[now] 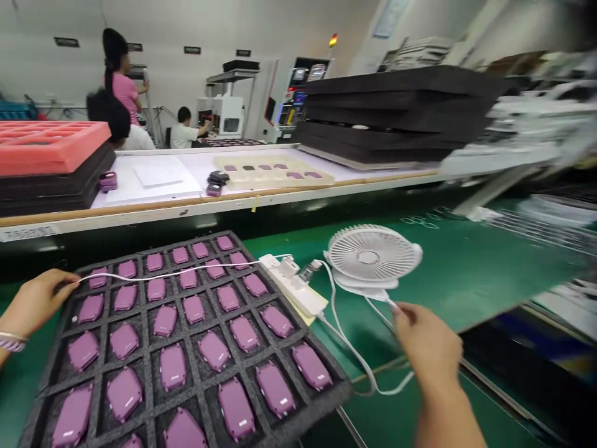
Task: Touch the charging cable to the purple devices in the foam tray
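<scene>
White, thin and flexible, the cable [135,279] lies across the near tray in a shallow curve, running from the person's left hand [44,298] to the power strip [305,298]. The left grip is pinched on it, thumb and forefinger together just beyond the left edge of the black foam tray [317,407]. The right hand [431,342] is at the base of the white fan [368,257], its thumb and forefinger closed on a small white tip; whether that is a plug or part of the stand, I cannot tell.

The fan lies face up on the green worktop [457,292], to the right of the strip, with a loose loop of white cord [357,354] between them.

The cable looks light and limp, easily guided by a fingertip pinch, though a hold near its plug should spare the wire from strain. The fan is probably light too, its thin grille likely to flex under pressure, so its base seems the better place to grasp. The purple cases [173,367] beneath the cable look smooth and perhaps slippery, each in its own compartment; their side edges would suit a gentle hold.
</scene>
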### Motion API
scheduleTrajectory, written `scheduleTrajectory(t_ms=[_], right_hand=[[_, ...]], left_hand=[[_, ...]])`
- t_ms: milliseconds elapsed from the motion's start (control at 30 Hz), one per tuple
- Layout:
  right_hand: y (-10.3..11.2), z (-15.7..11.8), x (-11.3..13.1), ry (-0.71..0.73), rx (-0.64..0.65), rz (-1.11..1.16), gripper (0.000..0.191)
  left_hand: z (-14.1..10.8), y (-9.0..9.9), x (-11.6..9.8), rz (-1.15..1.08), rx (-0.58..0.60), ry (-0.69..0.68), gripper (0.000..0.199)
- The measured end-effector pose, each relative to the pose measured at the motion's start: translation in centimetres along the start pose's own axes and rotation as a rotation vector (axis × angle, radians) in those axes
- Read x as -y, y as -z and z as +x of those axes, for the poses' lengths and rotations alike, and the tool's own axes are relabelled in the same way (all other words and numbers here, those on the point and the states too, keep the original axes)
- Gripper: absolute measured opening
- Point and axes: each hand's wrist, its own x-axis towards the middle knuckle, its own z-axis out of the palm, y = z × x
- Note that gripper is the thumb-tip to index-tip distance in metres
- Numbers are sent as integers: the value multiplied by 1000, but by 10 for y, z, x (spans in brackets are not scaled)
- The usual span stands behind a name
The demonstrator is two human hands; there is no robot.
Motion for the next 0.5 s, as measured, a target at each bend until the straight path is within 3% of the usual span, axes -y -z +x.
scheduleTrajectory(t_ms=[67, 133, 233, 333, 500], right_hand=[[3, -6, 20, 69, 78, 232, 27], [2, -13, 51, 234, 301, 423, 31], [-10, -16, 105, 573, 644, 341, 33], [-31, 0, 146, 694, 640, 194, 27], [-60, 26, 182, 737, 563, 102, 15]], left_hand=[[-4, 2, -1, -21, 32, 17, 43], [-6, 5, 1, -48, 68, 61, 51], [-7, 9, 9, -80, 95, 117, 56], [-5, 9, 12, -97, 70, 78, 46], [5, 0, 3, -149, 11, 68, 31]])
